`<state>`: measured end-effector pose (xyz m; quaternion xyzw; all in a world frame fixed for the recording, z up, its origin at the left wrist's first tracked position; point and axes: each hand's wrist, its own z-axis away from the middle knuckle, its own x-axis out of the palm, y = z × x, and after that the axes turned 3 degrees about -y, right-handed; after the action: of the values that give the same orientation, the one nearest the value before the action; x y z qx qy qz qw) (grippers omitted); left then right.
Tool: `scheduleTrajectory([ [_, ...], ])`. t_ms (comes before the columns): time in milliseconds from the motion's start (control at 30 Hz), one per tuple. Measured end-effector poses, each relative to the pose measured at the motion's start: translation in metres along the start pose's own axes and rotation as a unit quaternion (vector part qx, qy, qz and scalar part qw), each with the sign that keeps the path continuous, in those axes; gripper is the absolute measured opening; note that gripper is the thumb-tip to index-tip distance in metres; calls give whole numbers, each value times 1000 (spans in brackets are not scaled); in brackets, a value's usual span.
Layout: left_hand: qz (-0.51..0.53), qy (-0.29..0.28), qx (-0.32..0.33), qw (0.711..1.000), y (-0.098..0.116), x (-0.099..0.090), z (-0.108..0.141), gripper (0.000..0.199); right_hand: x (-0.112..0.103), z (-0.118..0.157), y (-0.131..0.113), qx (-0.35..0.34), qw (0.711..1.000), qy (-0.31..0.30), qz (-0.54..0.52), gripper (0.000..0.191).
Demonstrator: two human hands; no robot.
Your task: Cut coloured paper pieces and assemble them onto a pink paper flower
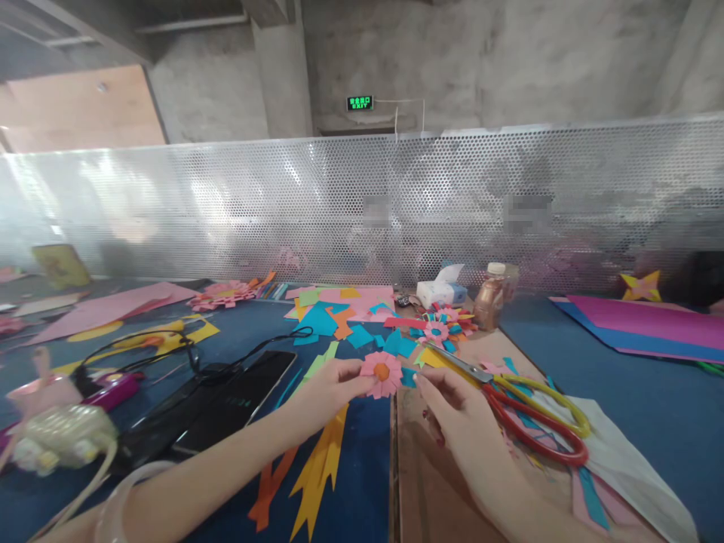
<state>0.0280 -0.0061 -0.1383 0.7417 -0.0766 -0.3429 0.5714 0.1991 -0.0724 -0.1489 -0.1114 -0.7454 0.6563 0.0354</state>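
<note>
Between my hands is a pink paper flower [381, 375] with an orange centre. My left hand [333, 385] pinches its left edge between thumb and fingers. A small blue paper piece [408, 377] touches the flower's right side, pinched by the fingertips of my right hand [455, 407]. Red and yellow handled scissors [537, 415] lie just right of my right hand. Beyond the flower are blue paper scraps [359, 337] and a cluster of finished paper flowers [437, 330]. Yellow paper strips [323, 467] lie below my left hand.
Two dark phones [237, 407] and a black cable [195, 354] lie at left, near a pale pouch [62, 437]. A tissue box [441, 292] and a bottle [491, 298] stand at the back. Coloured sheets [650, 324] lie at right. A perforated metal screen [317, 204] stands behind.
</note>
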Motion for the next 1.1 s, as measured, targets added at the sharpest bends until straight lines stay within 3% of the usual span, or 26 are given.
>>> scheduleTrajectory([
  [233, -18, 4, 1, 1000, 2, 0, 1, 26, 2, 2, -7, 9, 998, 4, -58, 26],
  [533, -15, -7, 2, 1000, 2, 0, 1, 28, 0, 4, -10, -4, 1000, 2, -25, 23],
  [767, -10, -17, 12, 1000, 3, 0, 1, 27, 0, 2, -11, 5, 998, -2, -63, 31],
  [1100, -51, 26, -7, 998, 1, 0, 1, 30, -1, 0, -4, 8, 1000, -11, -8, 31],
])
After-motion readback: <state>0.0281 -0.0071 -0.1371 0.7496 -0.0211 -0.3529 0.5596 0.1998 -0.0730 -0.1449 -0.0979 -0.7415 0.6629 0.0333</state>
